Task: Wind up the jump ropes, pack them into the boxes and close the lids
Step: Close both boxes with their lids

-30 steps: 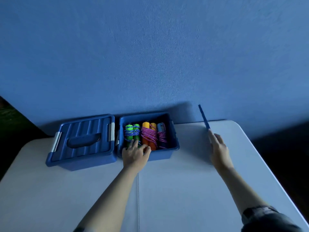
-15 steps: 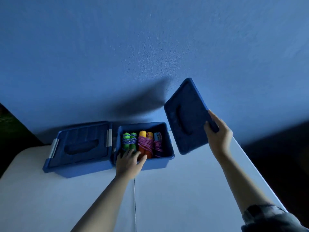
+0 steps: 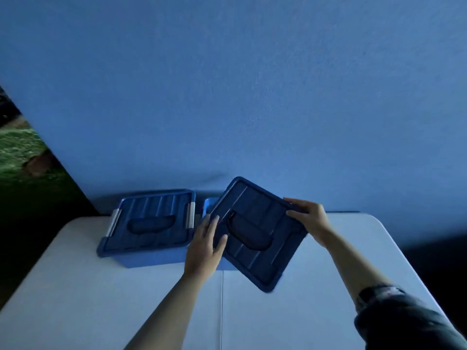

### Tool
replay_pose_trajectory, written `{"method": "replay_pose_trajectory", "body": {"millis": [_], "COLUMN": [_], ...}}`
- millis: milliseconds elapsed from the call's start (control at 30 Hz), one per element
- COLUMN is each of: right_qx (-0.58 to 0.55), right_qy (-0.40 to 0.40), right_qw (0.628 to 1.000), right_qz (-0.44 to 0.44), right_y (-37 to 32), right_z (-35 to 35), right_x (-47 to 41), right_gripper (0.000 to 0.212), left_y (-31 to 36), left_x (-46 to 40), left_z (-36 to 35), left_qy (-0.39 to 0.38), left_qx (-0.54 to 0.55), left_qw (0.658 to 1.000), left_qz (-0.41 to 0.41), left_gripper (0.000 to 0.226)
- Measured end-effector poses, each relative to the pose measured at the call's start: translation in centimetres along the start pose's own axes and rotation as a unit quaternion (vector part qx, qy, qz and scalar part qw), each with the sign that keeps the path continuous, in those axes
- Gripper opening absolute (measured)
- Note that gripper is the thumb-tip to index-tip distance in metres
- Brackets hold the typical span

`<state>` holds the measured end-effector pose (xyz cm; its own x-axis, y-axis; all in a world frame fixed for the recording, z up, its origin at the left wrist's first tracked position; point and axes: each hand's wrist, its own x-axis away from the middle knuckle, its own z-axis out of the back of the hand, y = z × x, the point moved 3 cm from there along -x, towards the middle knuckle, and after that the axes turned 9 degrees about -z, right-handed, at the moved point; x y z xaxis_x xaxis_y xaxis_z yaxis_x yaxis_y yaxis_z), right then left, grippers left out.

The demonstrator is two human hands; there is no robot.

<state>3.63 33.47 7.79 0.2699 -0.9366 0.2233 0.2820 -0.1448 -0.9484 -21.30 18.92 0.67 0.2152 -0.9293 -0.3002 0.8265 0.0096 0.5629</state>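
Note:
A loose blue lid (image 3: 257, 233) with a recessed handle hangs tilted over the right-hand blue box (image 3: 209, 203), hiding the wound jump ropes inside; only the box's far-left corner shows. My right hand (image 3: 309, 218) grips the lid's far right edge, fingers curled over it. My left hand (image 3: 206, 245) lies against the lid's left edge with straight fingers, thumb on its top face. To the left stands a second blue box (image 3: 149, 223) with its lid on and grey latches at both ends.
The boxes stand at the back of a white folding table (image 3: 101, 299) against a blue wall (image 3: 252, 97). A seam runs down the table's middle. The table's left and right edges drop into dark floor, with grass beyond at far left.
My right hand has swung the lid down from upright beside the box to above it. My left hand left the ropes and came up against the lid. The ropes are now covered.

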Motion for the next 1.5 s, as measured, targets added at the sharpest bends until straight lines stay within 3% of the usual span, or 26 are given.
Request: {"method": "replay_pose_trajectory", "body": {"millis": [133, 267, 367, 467, 600, 700, 800, 1000, 1100, 1167, 1200, 1333, 1400, 1500], "right_qx": [0.207, 0.428, 0.543, 0.528, 0.532, 0.522, 0.54, 0.537, 0.507, 0.506, 0.516, 0.555, 0.567, 0.574], "right_qy": [-0.006, 0.047, 0.142, 0.108, 0.049, -0.018, -0.059, -0.042, -0.02, -0.002, 0.003, -0.009, -0.018, -0.018], "right_qw": [0.977, 0.899, 0.828, 0.84, 0.844, 0.852, 0.839, 0.842, 0.86, 0.861, 0.854, 0.828, 0.82, 0.816], "right_qz": [-0.05, -0.076, 0.006, 0.07, 0.043, 0.013, 0.015, 0.033, 0.053, 0.062, 0.064, 0.075, 0.075, 0.064], "right_y": [3.6, 5.0, 2.9, 2.6, 4.4, 5.0, 4.7, 5.1, 5.6, 5.7, 5.7, 5.2, 5.4, 5.8], "right_z": [-0.9, -1.7, -3.2, -6.3, -8.0, -7.9, -8.2, -7.6, -5.4, -4.2, -4.0, -6.8, -8.6, -9.2], "right_x": [-2.9, -3.4, -2.4, -1.0, -0.2, -1.2, -1.7, -1.1, -0.5, -0.2, 0.0, 1.5, 2.0, 2.0], "right_gripper": [0.035, 0.038, 0.037, 0.04, 0.071, 0.066, 0.063, 0.062, 0.066, 0.078, 0.083, 0.106, 0.114, 0.118], "left_y": [-0.4, 0.0, 0.5, 1.8, 2.3, 0.4, -0.5, 0.8, 1.9, 2.0, 1.5, -0.4, -0.6, -1.4], "left_x": [0.3, 0.3, 0.1, -0.3, -0.9, -1.4, -2.2, -2.5, -0.9, 0.4, 0.7, 0.5, 0.4, 0.5], "left_z": [-1.3, -2.1, -2.5, -2.9, -2.1, -1.2, -0.8, -0.6, -1.0, -0.9, -0.9, -1.3, -1.4, -1.0], "left_qy": [-0.036, -0.029, -0.039, -0.023, 0.067, 0.116, 0.072, -0.009, 0.006, 0.055, 0.076, 0.037, 0.013, -0.006], "left_qx": [-0.121, -0.185, -0.214, -0.213, -0.157, -0.131, -0.131, -0.121, -0.085, -0.024, 0.021, 0.165, 0.247, 0.293], "left_qw": [0.991, 0.982, 0.976, 0.977, 0.985, 0.982, 0.979, 0.974, 0.979, 0.983, 0.978, 0.936, 0.899, 0.875], "left_qz": [-0.038, -0.023, -0.01, 0.001, -0.005, 0.064, 0.137, 0.189, 0.185, 0.171, 0.191, 0.309, 0.362, 0.386], "left_gripper": [0.058, 0.054, 0.055, 0.048, 0.035, 0.03, 0.041, 0.031, 0.039, 0.038, 0.035, 0.012, 0.024, 0.022]}}
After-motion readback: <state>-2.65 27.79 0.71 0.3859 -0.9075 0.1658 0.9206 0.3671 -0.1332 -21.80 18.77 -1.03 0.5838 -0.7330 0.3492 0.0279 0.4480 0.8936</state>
